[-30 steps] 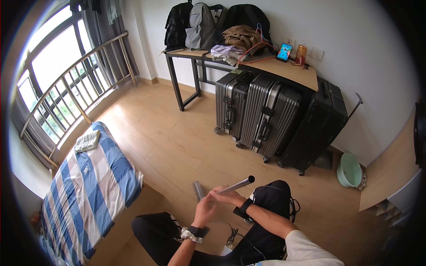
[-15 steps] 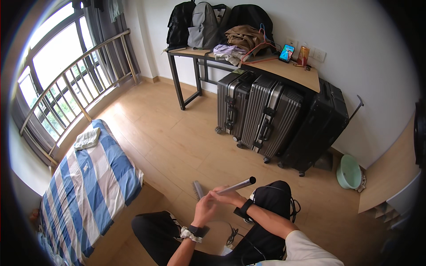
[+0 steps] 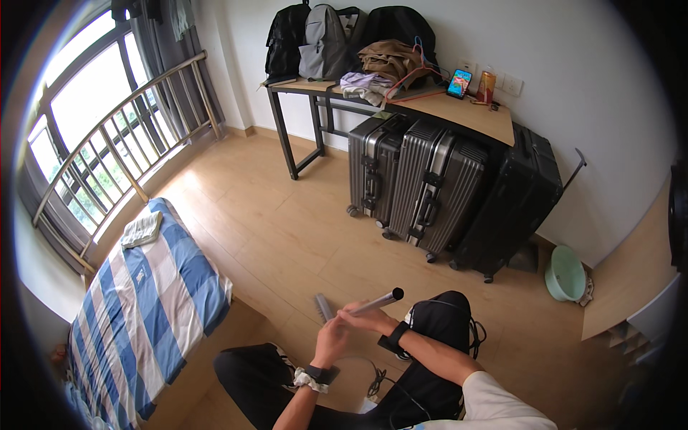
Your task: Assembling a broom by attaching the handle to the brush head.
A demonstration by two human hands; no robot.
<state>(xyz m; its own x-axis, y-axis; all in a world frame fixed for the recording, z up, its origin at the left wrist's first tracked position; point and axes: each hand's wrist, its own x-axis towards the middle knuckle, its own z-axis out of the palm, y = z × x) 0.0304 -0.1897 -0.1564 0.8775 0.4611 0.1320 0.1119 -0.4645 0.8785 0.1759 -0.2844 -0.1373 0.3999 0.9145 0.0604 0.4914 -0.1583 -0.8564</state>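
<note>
Floor [image 3: 279, 229]: smooth, wood-toned boards. Suitcases [image 3: 448, 179]: hard shells, vertical ribbing, metallic trim. Bed cover [image 3: 154, 283]: soft cloth, blue-and-white checks, lightly creased. Basin [image 3: 565, 276]: round, pale green. Tube [image 3: 377, 303]: straight, slim, silver-grey cylinder with a dark end, slanting up to the right above the crossed legs; right hand [image 3: 365, 320] closed round its lower part. Grey bristled piece [image 3: 323, 307]: narrow, toothed along one side, just beyond left hand [image 3: 330, 342]; cannot tell what that hand grips, fingers partly hidden.
</note>
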